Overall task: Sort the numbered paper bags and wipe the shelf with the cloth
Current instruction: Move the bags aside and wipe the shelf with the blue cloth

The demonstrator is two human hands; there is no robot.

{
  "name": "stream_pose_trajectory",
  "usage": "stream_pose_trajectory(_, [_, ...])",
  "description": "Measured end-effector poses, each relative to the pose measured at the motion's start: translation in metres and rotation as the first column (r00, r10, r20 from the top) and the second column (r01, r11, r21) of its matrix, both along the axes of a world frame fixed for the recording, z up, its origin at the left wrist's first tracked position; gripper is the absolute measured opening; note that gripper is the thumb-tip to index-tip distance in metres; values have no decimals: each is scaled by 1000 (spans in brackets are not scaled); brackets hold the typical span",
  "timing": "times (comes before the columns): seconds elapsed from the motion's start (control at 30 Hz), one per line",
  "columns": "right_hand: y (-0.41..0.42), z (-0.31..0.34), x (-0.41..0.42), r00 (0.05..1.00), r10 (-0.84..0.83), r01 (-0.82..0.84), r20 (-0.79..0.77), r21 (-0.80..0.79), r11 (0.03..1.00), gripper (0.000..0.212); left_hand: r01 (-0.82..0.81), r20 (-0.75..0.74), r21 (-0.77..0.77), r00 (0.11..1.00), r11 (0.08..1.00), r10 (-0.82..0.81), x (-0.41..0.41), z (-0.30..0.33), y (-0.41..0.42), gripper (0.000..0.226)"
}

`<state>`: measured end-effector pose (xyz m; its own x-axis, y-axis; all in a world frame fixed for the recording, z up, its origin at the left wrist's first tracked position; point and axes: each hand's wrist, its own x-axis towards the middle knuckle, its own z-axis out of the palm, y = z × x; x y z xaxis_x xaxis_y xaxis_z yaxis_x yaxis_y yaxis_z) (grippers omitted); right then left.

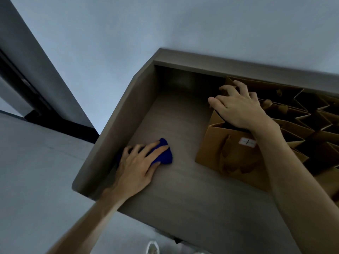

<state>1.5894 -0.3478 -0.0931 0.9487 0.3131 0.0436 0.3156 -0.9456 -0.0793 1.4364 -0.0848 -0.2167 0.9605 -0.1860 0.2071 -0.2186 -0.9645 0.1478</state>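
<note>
Left hand (136,166) fingers spread, fairly straight, pressing the blue cloth (164,154) flat on the shelf (183,189), near its left wall. Right hand (238,109) fingers curled, apart, gripping the top edges of the brown paper bags (229,158) at shelf right. Front bag carries a white label (247,142), number unreadable.

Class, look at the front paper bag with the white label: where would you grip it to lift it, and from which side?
Probably from above, pinching the open top rim of the front paper bag: it stands upright, its neighbours crowd its right, and the right hand already rests there.
</note>
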Motion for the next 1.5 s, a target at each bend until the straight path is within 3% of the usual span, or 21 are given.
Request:
stream_pose_trajectory(0.27, [0, 1, -4, 1000, 13, -13, 9, 18, 1000, 52, 267, -67, 18, 962, 963, -265, -45, 6, -30, 51])
stream_pose_trajectory(0.6, [-6, 9, -11, 992, 64, -77, 106, 120, 990, 39, 554, -136, -67, 819, 830, -558, -42, 17, -158, 54])
stream_pose_trajectory(0.7, [-17, 20, -26, 976, 113, -137, 186, 121, 983, 35, 590, -126, -55, 796, 806, -591, -37, 16, -182, 56])
stream_pose_trajectory(0.93, [-74, 22, -130, 900, 196, -354, 389, 389, 850, 22, 545, -198, -205, 790, 813, -580, -34, 5, -152, 72])
stream_pose_trajectory(1.13, [-109, -34, -201, 967, 226, -253, 118, 545, 799, 30, 501, -293, -208, 788, 840, -542, -29, 5, -129, 90])
stream_pose_trajectory(1.27, [-122, -74, -206, 949, 244, -128, -199, 465, 876, 53, 504, -304, -227, 776, 833, -553, -27, 10, -126, 90])
stream_pose_trajectory(1.33, [-123, -87, -207, 918, 222, -102, -329, 346, 933, 68, 500, -293, -237, 781, 833, -552, -26, 10, -125, 85])
stream_pose_trajectory(1.4, [-123, -96, -208, 935, 189, -103, -299, 280, 955, 72, 516, -256, -211, 791, 830, -556, -25, 10, -125, 82])
stream_pose_trajectory(1.5, [-120, -99, -208, 957, 162, -85, -239, 305, 949, 70, 526, -228, -185, 799, 830, -556, -23, 12, -128, 83])
